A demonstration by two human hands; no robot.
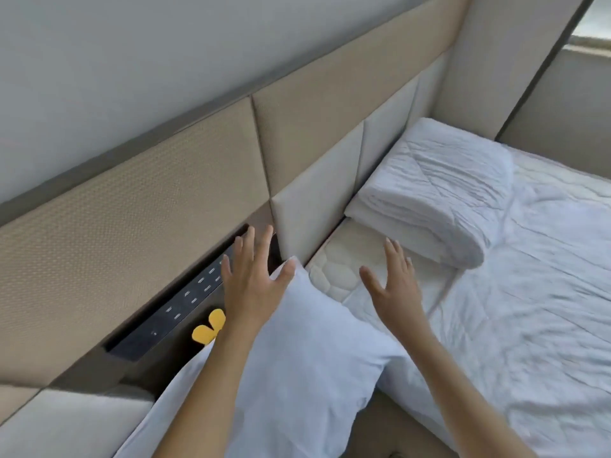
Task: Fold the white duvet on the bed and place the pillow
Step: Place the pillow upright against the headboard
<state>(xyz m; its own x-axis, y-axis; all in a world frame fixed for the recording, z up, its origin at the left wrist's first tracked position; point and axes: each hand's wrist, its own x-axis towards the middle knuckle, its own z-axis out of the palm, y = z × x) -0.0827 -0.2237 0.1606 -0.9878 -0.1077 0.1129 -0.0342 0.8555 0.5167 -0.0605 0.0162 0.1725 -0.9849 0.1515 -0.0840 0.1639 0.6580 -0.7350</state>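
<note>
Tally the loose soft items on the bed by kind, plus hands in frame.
Folded white duvet: 1, against the headboard
White pillow: 1, at the bed's near corner
Hands: 2, left hand and right hand, both open, fingers spread
Total: 4

Beige padded headboard (205, 180), dark switch panel (185, 302) set low in it, grey wall (132, 61) above, daylit window (595, 24) far right.
</note>
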